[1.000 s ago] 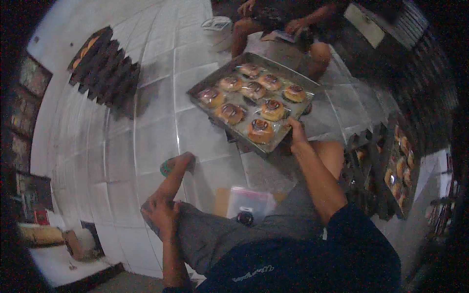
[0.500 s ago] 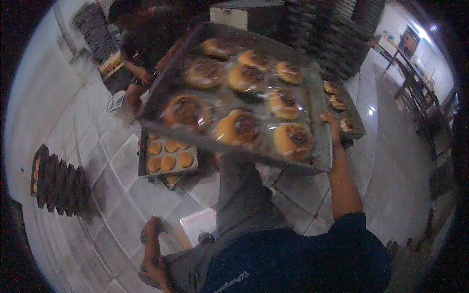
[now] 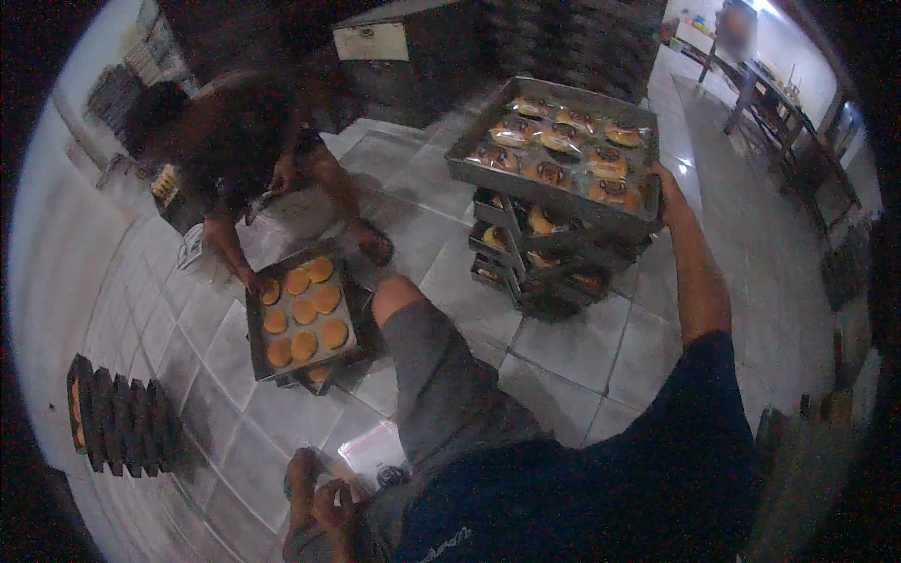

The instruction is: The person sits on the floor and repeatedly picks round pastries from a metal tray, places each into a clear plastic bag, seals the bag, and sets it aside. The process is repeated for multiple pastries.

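My right hand (image 3: 668, 194) grips the right side of a metal baking tray (image 3: 549, 183), its fingers partly hidden by the wall. The tray holds several plastic-wrapped buns (image 3: 561, 138) with dark brown topping. It sits crosswise on a stack of similar trays (image 3: 540, 258) on the floor. My left hand (image 3: 335, 507) is low beside my leg, fingers curled; what they hold, if anything, is too dim to make out. Close by it lies a pack of clear plastic bags (image 3: 375, 457).
At the left, a person (image 3: 221, 141) bends over a tray of round golden buns (image 3: 302, 314), one hand (image 3: 251, 280) at a bun. Stacked trays (image 3: 122, 418) stand farther left. A dark cabinet (image 3: 375, 66) is at the back, a long table (image 3: 779, 117) far right.
The tray of wrapped buns has moved away from me, to the right and down onto the stack. My right hand stayed on it. The other person now reaches into the golden-bun tray.
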`<state>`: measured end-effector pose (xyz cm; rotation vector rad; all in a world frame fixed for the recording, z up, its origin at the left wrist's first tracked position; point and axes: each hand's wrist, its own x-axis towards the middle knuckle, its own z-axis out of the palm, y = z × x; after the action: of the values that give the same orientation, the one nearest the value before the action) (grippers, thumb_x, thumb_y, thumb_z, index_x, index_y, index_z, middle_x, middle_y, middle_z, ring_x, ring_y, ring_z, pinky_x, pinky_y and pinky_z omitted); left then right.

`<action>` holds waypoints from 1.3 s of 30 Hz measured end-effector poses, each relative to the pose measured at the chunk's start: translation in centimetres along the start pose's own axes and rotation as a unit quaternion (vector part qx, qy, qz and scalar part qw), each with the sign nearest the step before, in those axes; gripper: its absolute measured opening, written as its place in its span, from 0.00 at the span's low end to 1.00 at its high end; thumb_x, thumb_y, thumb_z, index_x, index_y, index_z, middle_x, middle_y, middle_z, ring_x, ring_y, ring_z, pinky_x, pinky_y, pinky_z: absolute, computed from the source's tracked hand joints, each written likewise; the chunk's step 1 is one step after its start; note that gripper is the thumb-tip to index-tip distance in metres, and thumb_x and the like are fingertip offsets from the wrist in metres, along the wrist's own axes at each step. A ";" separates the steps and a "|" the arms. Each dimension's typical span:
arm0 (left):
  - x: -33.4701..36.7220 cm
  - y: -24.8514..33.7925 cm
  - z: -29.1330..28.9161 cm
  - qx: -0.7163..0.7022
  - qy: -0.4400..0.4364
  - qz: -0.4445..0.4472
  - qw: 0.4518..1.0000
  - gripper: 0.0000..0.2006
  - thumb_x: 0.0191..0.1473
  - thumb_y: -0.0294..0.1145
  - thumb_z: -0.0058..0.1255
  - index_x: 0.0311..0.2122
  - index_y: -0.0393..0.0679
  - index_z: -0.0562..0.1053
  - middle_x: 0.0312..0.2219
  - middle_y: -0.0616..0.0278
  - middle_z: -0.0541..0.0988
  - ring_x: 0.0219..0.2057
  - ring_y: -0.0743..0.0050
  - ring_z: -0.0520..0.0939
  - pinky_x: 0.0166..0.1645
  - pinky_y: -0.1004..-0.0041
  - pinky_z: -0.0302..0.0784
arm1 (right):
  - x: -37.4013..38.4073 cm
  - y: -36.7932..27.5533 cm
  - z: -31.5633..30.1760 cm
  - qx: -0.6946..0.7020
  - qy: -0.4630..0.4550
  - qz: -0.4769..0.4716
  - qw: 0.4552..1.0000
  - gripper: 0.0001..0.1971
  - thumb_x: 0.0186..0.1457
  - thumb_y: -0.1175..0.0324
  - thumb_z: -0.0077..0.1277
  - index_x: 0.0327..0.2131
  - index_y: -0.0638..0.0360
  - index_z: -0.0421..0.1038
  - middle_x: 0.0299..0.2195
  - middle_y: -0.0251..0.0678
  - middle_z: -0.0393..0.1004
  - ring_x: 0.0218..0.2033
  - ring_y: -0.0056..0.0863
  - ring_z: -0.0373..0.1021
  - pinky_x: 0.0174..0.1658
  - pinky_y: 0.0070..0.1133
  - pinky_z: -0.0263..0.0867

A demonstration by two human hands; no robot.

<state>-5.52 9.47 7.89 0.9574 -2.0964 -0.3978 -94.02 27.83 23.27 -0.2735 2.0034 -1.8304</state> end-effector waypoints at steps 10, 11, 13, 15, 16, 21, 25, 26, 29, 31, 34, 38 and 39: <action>0.0 0.4 4.0 0.092 -0.199 -0.102 0.970 0.18 0.57 0.28 0.57 0.53 0.41 0.77 0.54 0.45 0.77 0.54 0.43 0.78 0.56 0.46 0.74 | -12.5 -4.8 15.3 -0.486 0.060 -0.343 0.802 0.23 0.54 0.49 0.64 0.48 0.53 0.81 0.48 0.43 0.80 0.49 0.42 0.77 0.53 0.35 0.71; -1.1 -1.6 4.8 0.142 -0.225 -0.073 0.961 0.19 0.57 0.29 0.56 0.55 0.42 0.76 0.58 0.45 0.75 0.56 0.41 0.76 0.60 0.42 0.70 | -12.6 -3.6 16.1 -0.498 0.048 -0.387 0.774 0.22 0.53 0.49 0.64 0.46 0.53 0.81 0.47 0.43 0.80 0.49 0.42 0.76 0.53 0.36 0.70; -2.3 -2.1 4.7 0.193 -0.255 -0.059 0.946 0.22 0.56 0.32 0.57 0.57 0.44 0.75 0.62 0.46 0.72 0.60 0.37 0.73 0.65 0.36 0.61 | -11.9 -1.0 17.1 -0.508 0.031 -0.406 0.759 0.22 0.52 0.50 0.66 0.44 0.54 0.81 0.45 0.42 0.80 0.47 0.42 0.76 0.52 0.36 0.70; -1.1 -0.4 5.6 0.193 -0.255 -0.082 0.944 0.23 0.54 0.34 0.58 0.57 0.45 0.76 0.64 0.50 0.70 0.61 0.34 0.71 0.68 0.33 0.53 | -9.7 0.6 15.8 -0.506 0.037 -0.363 0.782 0.22 0.51 0.51 0.67 0.42 0.55 0.81 0.42 0.42 0.80 0.45 0.43 0.76 0.50 0.36 0.71; -0.1 0.5 5.5 0.216 -0.230 -0.083 0.945 0.23 0.52 0.34 0.59 0.55 0.45 0.77 0.63 0.51 0.71 0.61 0.33 0.71 0.68 0.33 0.54 | -8.6 1.5 15.9 -0.492 0.049 -0.398 0.773 0.21 0.50 0.51 0.67 0.41 0.56 0.81 0.41 0.43 0.80 0.44 0.43 0.76 0.50 0.36 0.71; 2.2 1.8 5.4 0.266 -0.289 -0.078 0.916 0.24 0.43 0.32 0.62 0.49 0.44 0.80 0.61 0.53 0.74 0.58 0.30 0.72 0.67 0.34 0.58 | -9.9 0.7 18.0 -0.545 0.032 -0.339 0.766 0.21 0.49 0.51 0.68 0.35 0.60 0.82 0.34 0.43 0.80 0.40 0.44 0.77 0.47 0.36 0.72; 1.5 1.9 6.4 0.171 -0.197 -0.054 0.964 0.19 0.41 0.29 0.60 0.44 0.43 0.81 0.55 0.52 0.79 0.55 0.30 0.74 0.66 0.35 0.61 | -6.0 2.1 13.1 -0.517 0.025 -0.283 0.807 0.26 0.51 0.52 0.67 0.48 0.60 0.79 0.46 0.47 0.80 0.51 0.46 0.75 0.56 0.38 0.68; 0.8 1.5 6.4 0.165 -0.173 -0.042 0.970 0.18 0.42 0.28 0.60 0.43 0.43 0.81 0.53 0.52 0.80 0.54 0.30 0.75 0.65 0.35 0.61 | -5.6 2.2 12.1 -0.511 0.032 -0.278 0.813 0.27 0.51 0.52 0.67 0.49 0.61 0.78 0.47 0.48 0.79 0.52 0.47 0.74 0.56 0.38 0.68; 0.5 1.4 6.2 0.157 -0.110 -0.001 0.981 0.14 0.44 0.27 0.58 0.40 0.41 0.81 0.50 0.51 0.81 0.51 0.31 0.76 0.63 0.35 0.64 | -8.7 0.8 13.7 -0.488 0.066 -0.344 0.799 0.27 0.51 0.53 0.68 0.49 0.61 0.78 0.47 0.48 0.79 0.51 0.47 0.74 0.56 0.39 0.68; 1.0 2.1 6.8 0.137 -0.107 0.003 0.985 0.12 0.46 0.27 0.58 0.38 0.42 0.81 0.49 0.50 0.82 0.50 0.31 0.77 0.61 0.36 0.65 | -11.7 -0.8 15.9 -0.473 0.097 -0.428 0.764 0.26 0.51 0.54 0.67 0.49 0.60 0.78 0.47 0.48 0.79 0.50 0.47 0.75 0.55 0.38 0.69; 0.9 1.7 4.8 0.138 -0.127 -0.020 0.982 0.09 0.48 0.28 0.59 0.37 0.43 0.82 0.49 0.49 0.82 0.50 0.33 0.77 0.59 0.38 0.67 | -14.9 1.5 23.8 -0.432 0.048 -0.482 0.761 0.25 0.52 0.55 0.66 0.50 0.58 0.77 0.48 0.48 0.79 0.50 0.47 0.75 0.54 0.38 0.70; 0.0 -0.2 5.3 0.127 -0.109 0.012 0.986 0.08 0.49 0.30 0.60 0.36 0.44 0.82 0.47 0.50 0.83 0.50 0.35 0.77 0.58 0.40 0.68 | -18.1 8.6 30.3 -0.463 -0.166 -0.342 0.801 0.33 0.57 0.48 0.60 0.55 0.66 0.72 0.57 0.55 0.72 0.60 0.52 0.67 0.64 0.41 0.61; -0.4 -0.5 5.7 0.130 -0.113 0.016 0.985 0.08 0.49 0.31 0.60 0.37 0.45 0.82 0.47 0.50 0.83 0.50 0.36 0.77 0.59 0.40 0.67 | -16.5 13.1 31.9 -0.449 -0.168 -0.348 0.806 0.37 0.58 0.45 0.58 0.59 0.69 0.69 0.60 0.58 0.68 0.64 0.55 0.62 0.67 0.43 0.57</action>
<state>-9.44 9.23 3.78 1.0682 -2.4117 -0.2267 -63.96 7.33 11.45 -1.6572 2.5081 -0.8155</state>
